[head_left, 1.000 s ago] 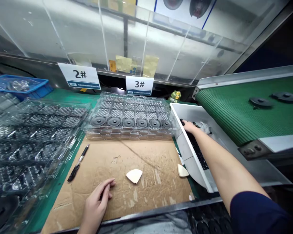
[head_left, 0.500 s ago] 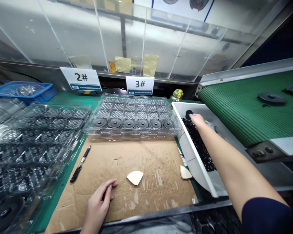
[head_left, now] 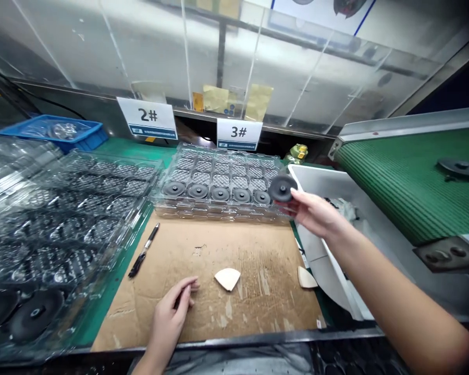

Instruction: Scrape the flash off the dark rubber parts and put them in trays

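My right hand (head_left: 316, 213) grips a round black disc (head_left: 282, 187) with a raised hub by its edge. The disc is above the right end of the clear plastic tray (head_left: 222, 208), where black discs of the same kind fill much of the front row. Whether it touches the tray I cannot tell. My left hand (head_left: 172, 310) rests on the cardboard sheet (head_left: 172, 255), thumb and forefinger apart, with nothing visible in it. Just right of its fingertips lies a cream wedge-shaped pad (head_left: 228, 279).
A white bin (head_left: 316, 255) stands at right, beside a green conveyor belt (head_left: 406, 192) carrying a black part (head_left: 459, 167). A second cream pad (head_left: 307, 277) lies near the bin. At left are a pen (head_left: 144, 250), another clear tray (head_left: 113, 208) and a blue basket (head_left: 89, 138).
My right hand has come out of the white bin and moved left with the black disc towards the tray. My left hand keeps its place on the cardboard. The whole view has shifted slightly.
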A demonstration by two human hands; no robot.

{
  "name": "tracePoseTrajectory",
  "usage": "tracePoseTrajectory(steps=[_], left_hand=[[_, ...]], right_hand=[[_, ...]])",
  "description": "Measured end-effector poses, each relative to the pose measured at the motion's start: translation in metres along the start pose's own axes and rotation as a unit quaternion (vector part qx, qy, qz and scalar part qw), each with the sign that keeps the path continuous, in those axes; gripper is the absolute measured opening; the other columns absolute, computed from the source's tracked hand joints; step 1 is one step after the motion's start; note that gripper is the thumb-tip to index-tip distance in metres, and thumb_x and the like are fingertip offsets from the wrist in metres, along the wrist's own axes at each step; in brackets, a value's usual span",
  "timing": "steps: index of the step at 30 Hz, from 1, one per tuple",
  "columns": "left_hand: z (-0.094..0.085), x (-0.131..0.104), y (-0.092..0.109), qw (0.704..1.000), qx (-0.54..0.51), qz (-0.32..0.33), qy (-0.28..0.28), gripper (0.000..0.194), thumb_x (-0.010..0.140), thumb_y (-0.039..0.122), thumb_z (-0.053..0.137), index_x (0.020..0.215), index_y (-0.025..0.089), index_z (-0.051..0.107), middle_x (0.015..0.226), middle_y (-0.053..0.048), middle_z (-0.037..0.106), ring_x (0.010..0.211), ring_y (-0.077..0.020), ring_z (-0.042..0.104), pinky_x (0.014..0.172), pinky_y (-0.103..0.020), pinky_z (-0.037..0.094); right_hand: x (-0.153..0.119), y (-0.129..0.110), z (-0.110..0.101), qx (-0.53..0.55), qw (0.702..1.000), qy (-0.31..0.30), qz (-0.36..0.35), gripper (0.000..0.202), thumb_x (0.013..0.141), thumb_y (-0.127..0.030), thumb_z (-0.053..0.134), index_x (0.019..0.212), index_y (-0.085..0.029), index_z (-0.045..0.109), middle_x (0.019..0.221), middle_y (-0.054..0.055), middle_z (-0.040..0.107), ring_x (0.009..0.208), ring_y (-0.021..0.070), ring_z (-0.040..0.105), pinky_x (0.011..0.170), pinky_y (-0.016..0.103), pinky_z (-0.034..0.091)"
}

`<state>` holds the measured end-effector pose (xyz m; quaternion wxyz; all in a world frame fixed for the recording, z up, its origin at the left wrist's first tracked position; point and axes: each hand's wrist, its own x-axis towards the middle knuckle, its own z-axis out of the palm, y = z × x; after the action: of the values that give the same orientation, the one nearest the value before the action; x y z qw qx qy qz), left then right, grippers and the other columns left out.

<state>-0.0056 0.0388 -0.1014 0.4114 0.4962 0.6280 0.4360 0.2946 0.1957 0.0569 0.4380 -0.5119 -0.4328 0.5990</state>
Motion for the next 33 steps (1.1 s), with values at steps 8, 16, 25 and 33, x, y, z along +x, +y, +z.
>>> tracePoseTrajectory(steps=[8,16,25,33], left_hand=[[0.015,-0.029,0.043,0.990,-0.091,0.096,0.049,0.046,0.079,0.020,0.058,0.123,0.028,0.045,0.127,-0.008,0.053,0.117,-0.0213,0.050,0.098,-0.036,0.040],[0.022,-0.046,0.044,0.979,-0.150,0.138,0.026,0.065,0.071,0.009,0.066,0.127,0.030,0.041,0.139,-0.010,0.041,0.125,-0.0282,0.042,0.103,-0.046,0.037],[0.022,-0.048,0.047,0.962,-0.241,0.121,0.052,0.068,0.068,0.002,0.067,0.124,0.033,0.044,0.140,-0.005,0.041,0.125,-0.0211,0.041,0.095,-0.025,0.046],[0.020,-0.047,0.057,0.960,-0.275,0.053,0.027,0.070,0.068,0.003,0.067,0.125,0.036,0.041,0.134,-0.003,0.049,0.111,-0.0170,0.055,0.085,-0.016,0.050]], right_hand=[[-0.087,0.081,0.083,0.202,0.951,-0.177,0.155,0.028,0.087,-0.033,0.051,0.105,-0.015,0.064,0.104,0.011,0.066,0.091,0.0172,0.062,0.084,0.032,0.043],[-0.133,0.127,0.141,0.370,0.889,-0.157,0.217,0.024,0.085,-0.030,0.057,0.102,-0.017,0.067,0.098,0.007,0.067,0.092,0.0133,0.059,0.085,0.025,0.041],[-0.138,0.135,0.156,0.405,0.874,-0.165,0.211,0.023,0.088,-0.027,0.051,0.099,-0.014,0.067,0.097,0.008,0.065,0.091,0.0142,0.056,0.088,0.028,0.038],[-0.141,0.136,0.156,0.415,0.866,-0.181,0.212,0.022,0.087,-0.030,0.052,0.088,-0.016,0.070,0.087,0.008,0.066,0.084,0.0160,0.059,0.091,0.035,0.036]])
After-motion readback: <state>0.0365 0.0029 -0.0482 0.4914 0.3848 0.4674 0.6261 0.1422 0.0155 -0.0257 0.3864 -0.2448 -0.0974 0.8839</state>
